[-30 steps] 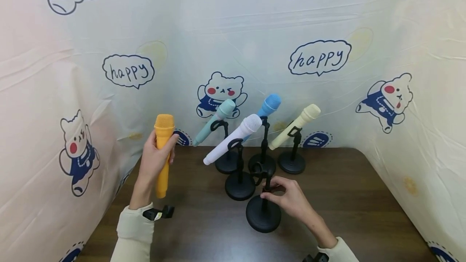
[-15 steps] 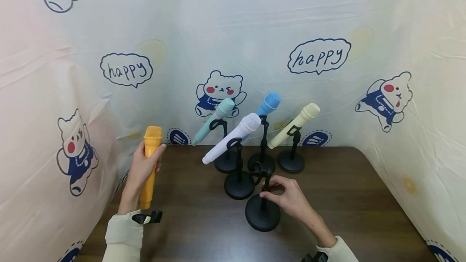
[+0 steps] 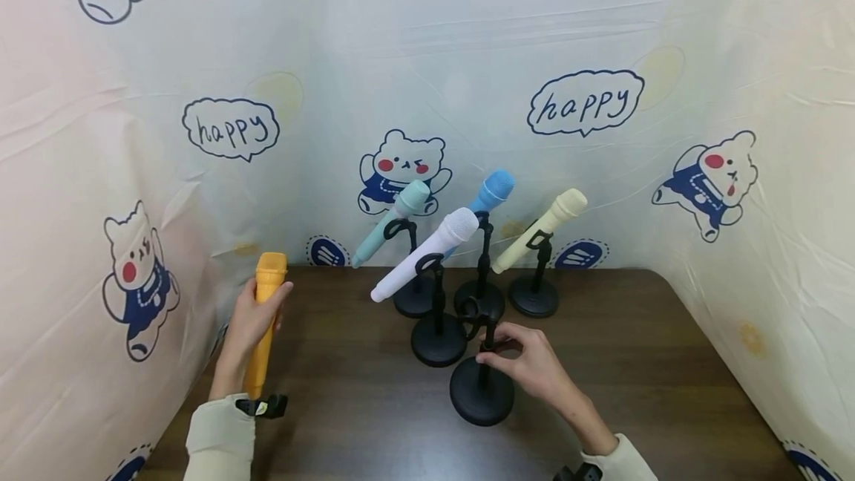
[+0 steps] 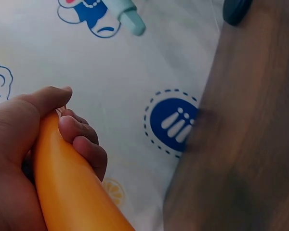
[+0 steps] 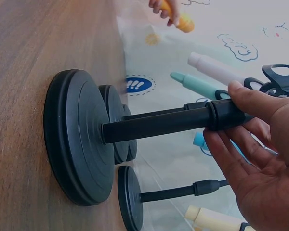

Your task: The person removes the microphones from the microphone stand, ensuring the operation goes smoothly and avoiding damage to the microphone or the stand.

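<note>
An orange microphone (image 3: 262, 351) is gripped by my left hand (image 3: 249, 325), its head up and its body leaning, over the table's left side. In the left wrist view my fingers and thumb wrap round its orange body (image 4: 77, 187). With thumb and fingers my right hand (image 3: 531, 362) pinches the upper pole of a black microphone stand (image 3: 482, 392), whose round base stands on the table. The right wrist view shows the grip at the collar of the pole (image 5: 156, 126). This front stand's clip (image 3: 473, 315) has no microphone in it.
Behind stand several black stands bearing tilted microphones: white (image 3: 427, 252), mint green (image 3: 392, 223), blue (image 3: 493, 193) and cream (image 3: 542, 230). The dark wooden table (image 3: 361, 421) ends against a printed cloth backdrop (image 3: 467, 36).
My left hand has moved left and nearer to me, lowering the orange microphone. My right hand and the front stand have stayed in place.
</note>
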The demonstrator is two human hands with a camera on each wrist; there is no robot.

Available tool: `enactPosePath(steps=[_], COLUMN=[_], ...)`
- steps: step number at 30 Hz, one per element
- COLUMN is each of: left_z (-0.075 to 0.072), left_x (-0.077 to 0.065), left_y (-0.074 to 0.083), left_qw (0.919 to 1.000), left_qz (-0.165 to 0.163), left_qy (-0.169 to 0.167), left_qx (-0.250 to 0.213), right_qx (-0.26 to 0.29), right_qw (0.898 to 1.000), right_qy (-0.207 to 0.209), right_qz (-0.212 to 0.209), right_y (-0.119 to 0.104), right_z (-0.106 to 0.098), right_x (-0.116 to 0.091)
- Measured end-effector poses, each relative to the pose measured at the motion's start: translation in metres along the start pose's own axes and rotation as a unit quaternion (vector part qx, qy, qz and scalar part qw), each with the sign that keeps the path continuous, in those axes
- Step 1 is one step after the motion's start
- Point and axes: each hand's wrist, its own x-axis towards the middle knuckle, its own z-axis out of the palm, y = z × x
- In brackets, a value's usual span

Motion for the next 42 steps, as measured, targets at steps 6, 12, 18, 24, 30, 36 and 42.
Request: enactPosePath(steps=[6, 12, 18, 24, 30, 36, 42], left_z=[-0.003, -0.004, -0.003, -0.006, -0.006, -0.003, 0.0], left_x=[0.002, 0.005, 0.006, 0.003, 0.002, 0.004, 0.004], left_y=[-0.02, -0.035, -0.043, -0.052, -0.068, -0.08, -0.086], left_qw=[0.9978, 0.9929, 0.9877, 0.9719, 0.9612, 0.9585, 0.9591], left_qz=[-0.029, -0.051, -0.059, -0.034, -0.022, -0.023, -0.024], left_qy=[-0.019, -0.027, -0.025, 0.008, 0.025, 0.039, 0.05], left_qx=[0.056, 0.104, 0.143, 0.233, 0.274, 0.281, 0.277], right_qx=[-0.001, -0.001, -0.001, 0.002, 0.002, 0.0, -0.005], right_qw=[1.0, 1.0, 1.0, 1.0, 1.0, 1.0, 1.0], right_qy=[0.003, 0.005, 0.007, 0.008, 0.007, 0.005, 0.011], right_qz=[-0.001, -0.002, -0.003, -0.004, -0.005, -0.001, -0.006], right_y=[0.002, 0.003, 0.003, 0.002, 0.002, 0.002, 0.002], right_z=[0.0, 0.001, 0.001, 0.002, 0.003, 0.003, 0.002], right_x=[0.001, -0.001, 0.0, -0.001, -0.002, -0.003, -0.002])
